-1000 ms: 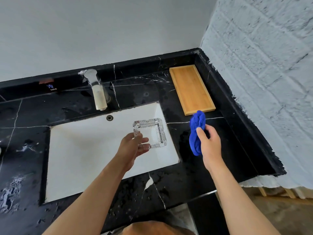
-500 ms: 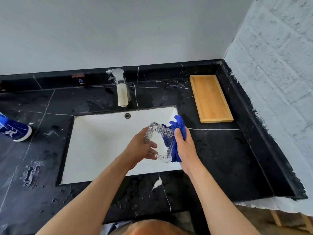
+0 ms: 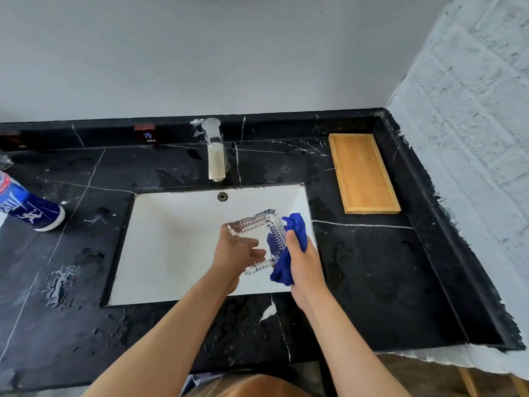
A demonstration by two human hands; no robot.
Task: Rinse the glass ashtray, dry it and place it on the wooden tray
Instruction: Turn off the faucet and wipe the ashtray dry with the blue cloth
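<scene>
Hands number two, both over the sink (image 3: 171, 253): the left hand (image 3: 237, 256) grips the near-left corner of one square glass ashtray (image 3: 257, 224), held tilted above the basin, and the right hand (image 3: 303, 259) clasps one blue cloth (image 3: 282, 270) pressed against the ashtray's right side. One tray (image 3: 363, 173), bare wood, lies right of the sink near the back corner, well apart from the ashtray. One tap (image 3: 215, 156) stands behind the sink, with one round overflow hole (image 3: 222, 196) in the basin's back wall below it. One blue-and-white bottle (image 3: 28, 207) leans at the far left of the sink, cut by the frame edge. The counter (image 3: 372, 282) is black marble with white veins, wet with droplets and a small puddle left of the sink. A plain grey wall (image 3: 229, 53) rises behind it, and a white-painted brick wall (image 3: 472, 124) stands to the right.
</scene>
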